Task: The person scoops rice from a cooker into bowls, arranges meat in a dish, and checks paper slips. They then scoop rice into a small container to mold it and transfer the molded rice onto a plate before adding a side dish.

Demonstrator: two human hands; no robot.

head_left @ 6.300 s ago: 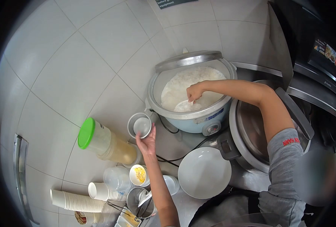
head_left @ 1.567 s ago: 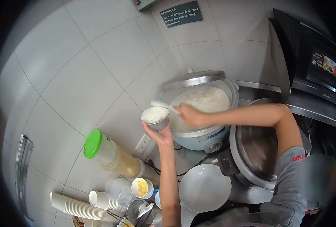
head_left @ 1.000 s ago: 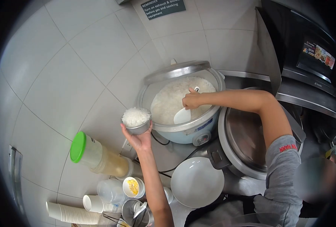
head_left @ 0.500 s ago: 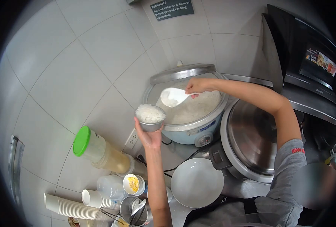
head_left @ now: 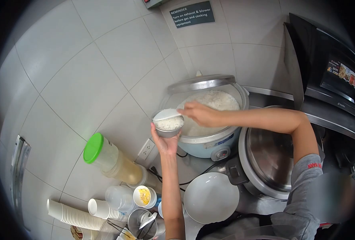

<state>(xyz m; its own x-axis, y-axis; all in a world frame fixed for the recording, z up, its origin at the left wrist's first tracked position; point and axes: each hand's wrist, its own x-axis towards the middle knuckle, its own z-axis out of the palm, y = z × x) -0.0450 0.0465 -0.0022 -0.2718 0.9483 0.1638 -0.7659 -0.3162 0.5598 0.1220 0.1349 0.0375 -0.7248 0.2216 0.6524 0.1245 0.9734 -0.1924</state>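
My left hand (head_left: 166, 143) is wrapped round a small metal bowl (head_left: 170, 133) heaped with white rice (head_left: 168, 123). In my right hand (head_left: 199, 114) is a white rice paddle (head_left: 166, 115), its blade laid flat against the top of that rice. Both hands are at the left front of a light-blue rice cooker (head_left: 199, 149), which stands uncovered with cooked rice (head_left: 215, 100) inside. Its metal lid (head_left: 201, 82) rests tilted at the back rim. My right forearm crosses over the cooker's front right side.
A grey-white plate (head_left: 211, 198) lies in front of the cooker. To the right is a second, lidded cooker (head_left: 267, 156). A green-lidded container (head_left: 113, 160), stacked paper cups (head_left: 75, 216) and a metal pot with utensils (head_left: 139, 220) stand at the left, beside the tiled wall.
The paddle has moved left and down from over the cooker onto the rice in the bowl. My left hand still holds the bowl. The view has shifted slightly.
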